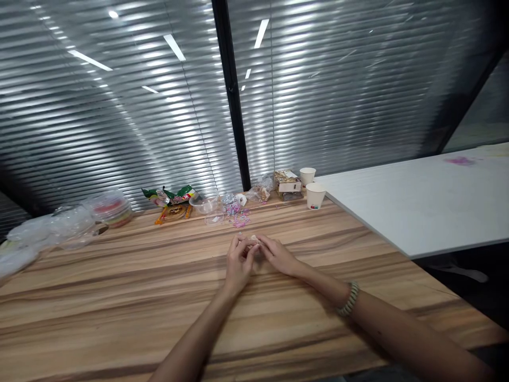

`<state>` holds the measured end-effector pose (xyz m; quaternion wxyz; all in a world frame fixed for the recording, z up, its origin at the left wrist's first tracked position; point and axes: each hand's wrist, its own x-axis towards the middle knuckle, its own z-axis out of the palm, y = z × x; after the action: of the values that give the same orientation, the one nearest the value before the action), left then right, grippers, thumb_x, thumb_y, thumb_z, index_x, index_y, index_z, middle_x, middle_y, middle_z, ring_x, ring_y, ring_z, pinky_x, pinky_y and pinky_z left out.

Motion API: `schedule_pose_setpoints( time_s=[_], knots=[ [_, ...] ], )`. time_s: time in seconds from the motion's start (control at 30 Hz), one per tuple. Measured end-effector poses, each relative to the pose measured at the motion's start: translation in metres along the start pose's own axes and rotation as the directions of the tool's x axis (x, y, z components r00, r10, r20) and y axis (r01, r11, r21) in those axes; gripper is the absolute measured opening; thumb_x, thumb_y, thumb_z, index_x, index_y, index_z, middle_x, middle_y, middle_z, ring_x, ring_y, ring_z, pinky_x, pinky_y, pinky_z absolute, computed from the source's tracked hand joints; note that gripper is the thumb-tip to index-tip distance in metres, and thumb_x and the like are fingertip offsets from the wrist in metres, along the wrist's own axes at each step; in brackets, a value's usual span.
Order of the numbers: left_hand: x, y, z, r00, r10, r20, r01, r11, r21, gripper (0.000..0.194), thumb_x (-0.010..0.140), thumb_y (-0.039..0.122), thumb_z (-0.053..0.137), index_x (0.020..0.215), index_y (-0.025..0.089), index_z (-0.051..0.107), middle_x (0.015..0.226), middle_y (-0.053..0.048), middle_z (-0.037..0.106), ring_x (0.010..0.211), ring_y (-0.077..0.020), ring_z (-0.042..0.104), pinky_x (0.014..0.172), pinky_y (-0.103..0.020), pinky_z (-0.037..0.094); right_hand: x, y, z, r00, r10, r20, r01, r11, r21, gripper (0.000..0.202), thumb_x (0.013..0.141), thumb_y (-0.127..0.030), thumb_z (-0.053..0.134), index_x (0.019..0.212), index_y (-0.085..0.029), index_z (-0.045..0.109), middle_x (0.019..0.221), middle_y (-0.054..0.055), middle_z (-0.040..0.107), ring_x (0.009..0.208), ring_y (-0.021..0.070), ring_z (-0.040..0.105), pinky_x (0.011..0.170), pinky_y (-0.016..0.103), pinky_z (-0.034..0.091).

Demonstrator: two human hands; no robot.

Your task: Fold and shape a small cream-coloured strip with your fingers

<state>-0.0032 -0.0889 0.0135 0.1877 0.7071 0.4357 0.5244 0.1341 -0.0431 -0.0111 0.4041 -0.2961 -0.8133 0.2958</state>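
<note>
Over the middle of the wooden table [159, 297], my two hands meet at the fingertips. My left hand [239, 261] has its thumb and fingers bent into a pinch. From the right comes my right hand [277, 255], its fingers closed against the left fingertips. Between them shows a small pale thing [253, 239], too small to name. Just beyond the hands lies a pile of pink and purple bits [238, 217], beside a clear plastic cup [204, 203] and its clear lid [214, 218].
Along the back edge stand two paper cups [315, 196], a small box [289, 183], green snack packets [175, 195] and an orange packet [173, 214]. Stacked round containers [113, 208] and plastic bags [51, 231] lie at left. A white table [421, 201] adjoins at right.
</note>
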Motion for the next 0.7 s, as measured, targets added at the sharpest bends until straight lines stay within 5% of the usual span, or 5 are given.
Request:
schedule_pose_setpoints(
  time_s=[0.27,0.4,0.57,0.7],
  knots=[
    [0.003,0.009,-0.005,0.99,-0.044,0.13,0.057,0.993,-0.099,0.014,0.079,0.027,0.054,0.075,0.017,0.062,0.088,-0.007,0.056,0.079,-0.016,0.053,0.063,-0.023,0.043,0.003,0.001,0.006,0.97,0.242,0.033,-0.231,0.865,0.445,0.042,0.082,-0.057,0.039,0.077,-0.016,0.048,0.065,-0.002,0.045,0.056,0.0098,0.04,0.049,0.02,0.033],
    [0.003,0.008,-0.003,0.953,-0.191,0.234,0.25,0.932,-0.261,0.021,0.074,0.033,0.059,0.064,0.015,0.06,0.074,-0.005,0.055,0.064,-0.0133,0.051,0.053,-0.022,0.039,0.005,0.005,0.003,0.941,0.329,0.081,-0.3,0.699,0.649,0.045,0.072,-0.062,0.05,0.069,-0.018,0.039,0.056,-0.006,0.032,0.047,0.0065,0.029,0.041,0.017,0.024],
    [0.007,0.003,0.0,0.8,-0.478,0.364,0.597,0.571,-0.563,0.029,0.073,0.037,0.058,0.058,0.014,0.051,0.053,0.002,0.046,0.045,-0.0074,0.042,0.045,-0.019,0.033,0.007,0.006,0.003,0.943,0.331,0.03,-0.279,0.738,0.614,0.044,0.073,-0.062,0.049,0.073,-0.018,0.041,0.055,-0.006,0.034,0.044,0.0069,0.031,0.039,0.018,0.023],
    [0.012,0.001,-0.006,0.654,-0.527,0.542,0.707,0.173,-0.686,0.033,0.074,0.034,0.058,0.056,0.016,0.038,0.05,0.007,0.038,0.035,-0.0026,0.029,0.038,-0.017,0.024,0.004,0.001,0.006,0.964,0.258,-0.057,-0.205,0.867,0.454,0.037,0.083,-0.054,0.04,0.072,-0.018,0.042,0.055,-0.005,0.036,0.045,0.0079,0.033,0.042,0.019,0.027]
  ],
)
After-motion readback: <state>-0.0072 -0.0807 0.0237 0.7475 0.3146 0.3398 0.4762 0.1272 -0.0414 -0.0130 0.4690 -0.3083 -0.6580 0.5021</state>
